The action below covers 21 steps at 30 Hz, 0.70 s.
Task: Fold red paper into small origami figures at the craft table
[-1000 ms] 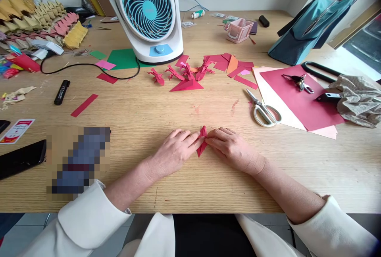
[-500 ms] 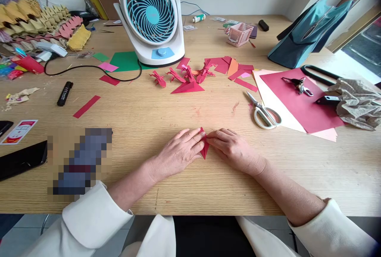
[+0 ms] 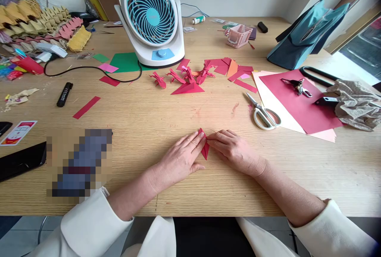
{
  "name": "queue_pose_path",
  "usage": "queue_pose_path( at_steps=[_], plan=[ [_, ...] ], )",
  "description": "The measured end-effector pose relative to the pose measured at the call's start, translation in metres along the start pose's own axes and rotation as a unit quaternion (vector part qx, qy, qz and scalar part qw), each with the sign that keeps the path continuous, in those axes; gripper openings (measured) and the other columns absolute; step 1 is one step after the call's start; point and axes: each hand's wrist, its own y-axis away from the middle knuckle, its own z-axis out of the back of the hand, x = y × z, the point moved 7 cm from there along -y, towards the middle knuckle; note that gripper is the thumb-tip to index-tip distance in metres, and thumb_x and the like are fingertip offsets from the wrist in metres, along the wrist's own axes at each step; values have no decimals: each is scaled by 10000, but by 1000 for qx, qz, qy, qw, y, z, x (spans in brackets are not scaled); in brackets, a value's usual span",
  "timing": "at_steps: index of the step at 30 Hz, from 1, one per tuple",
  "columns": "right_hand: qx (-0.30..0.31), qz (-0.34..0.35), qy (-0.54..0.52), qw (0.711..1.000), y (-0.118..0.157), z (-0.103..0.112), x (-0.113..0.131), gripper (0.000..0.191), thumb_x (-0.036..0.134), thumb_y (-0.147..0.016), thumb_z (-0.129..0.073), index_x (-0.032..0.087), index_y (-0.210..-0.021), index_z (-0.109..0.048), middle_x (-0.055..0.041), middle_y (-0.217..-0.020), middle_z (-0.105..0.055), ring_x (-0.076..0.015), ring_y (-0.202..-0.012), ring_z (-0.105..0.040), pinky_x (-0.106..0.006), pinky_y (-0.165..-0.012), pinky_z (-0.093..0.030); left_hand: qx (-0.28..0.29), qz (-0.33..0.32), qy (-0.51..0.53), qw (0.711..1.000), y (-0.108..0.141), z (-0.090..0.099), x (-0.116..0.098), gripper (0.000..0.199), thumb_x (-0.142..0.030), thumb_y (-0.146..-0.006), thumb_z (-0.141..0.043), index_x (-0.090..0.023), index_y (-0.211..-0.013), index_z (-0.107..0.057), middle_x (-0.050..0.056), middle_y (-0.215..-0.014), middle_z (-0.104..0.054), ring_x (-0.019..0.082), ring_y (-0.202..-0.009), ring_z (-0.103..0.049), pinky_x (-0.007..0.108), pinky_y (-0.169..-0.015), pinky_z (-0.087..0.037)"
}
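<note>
A small folded red paper point(image 3: 205, 152), narrow and pointed at its lower end, lies on the wooden table between my hands. My left hand point(image 3: 180, 158) rests flat with its fingers stretched over the upper part of the paper; its thumb lies apart, lower on the tabletop. From the other side my right hand point(image 3: 233, 148) pinches the paper's right edge between thumb and fingertips, the other fingers curled. Some of the paper is hidden under my fingers. Farther back stand several small folded red paper figures point(image 3: 175, 75) beside a larger folded red piece point(image 3: 188, 88).
White-handled scissors point(image 3: 262, 112) lie to the right, beside red and pale paper sheets point(image 3: 297, 102) with keys on them. A white fan point(image 3: 151, 15) stands at the back. Leftward are a black marker point(image 3: 64, 94), a red strip point(image 3: 86, 107) and a dark phone point(image 3: 24, 161).
My left fingers have shifted a little on the folded paper, and the left thumb has moved down and away from it. My right hand keeps its pinch in nearly the same place.
</note>
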Motion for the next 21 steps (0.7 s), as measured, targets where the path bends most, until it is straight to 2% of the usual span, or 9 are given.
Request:
queue_pose_path(
  at_steps=[5, 11, 16, 21],
  plan=[
    [2, -6, -10, 1000, 0, 0, 2, 243, 147, -988, -432, 134, -1073, -660, -140, -1114, -663, -228, -978, -596, -385, -834, -498, 30, 45, -6, 999, 3, -4, -4, 857, -552, -888, -557, -76, -1523, -236, 172, -1600, -217, 308, -1495, -178, 445, -1198, -232],
    [2, -10, 2, 1000, 1, -3, 2, 246, 146, -988, -431, 114, -1072, -659, -142, -1087, -660, -227, -946, -589, -375, -836, -491, 64, 72, -1, 995, 6, -7, -4, 849, -581, -922, -465, -108, -1553, -151, 131, -1626, -141, 295, -1511, -99, 446, -1210, -144],
    [14, -11, 9, 1000, 0, -3, 3, 274, 169, -995, -420, 124, -1148, -643, -147, -1090, -646, -235, -955, -569, -371, -830, -485, 76, 82, 10, 994, 6, -7, -1, 898, -628, -892, -474, -143, -1561, -121, 104, -1631, -140, 321, -1505, -107, 488, -1193, -159],
    [31, -35, 10, 999, -2, -2, 5, 254, 152, -990, -434, 131, -1078, -671, -131, -1035, -643, -219, -906, -554, -348, -823, -480, 71, 90, 5, 993, 7, -6, -2, 849, -570, -924, -465, -167, -1564, -79, 95, -1635, -136, 322, -1507, -95, 525, -1188, -144]
  ],
)
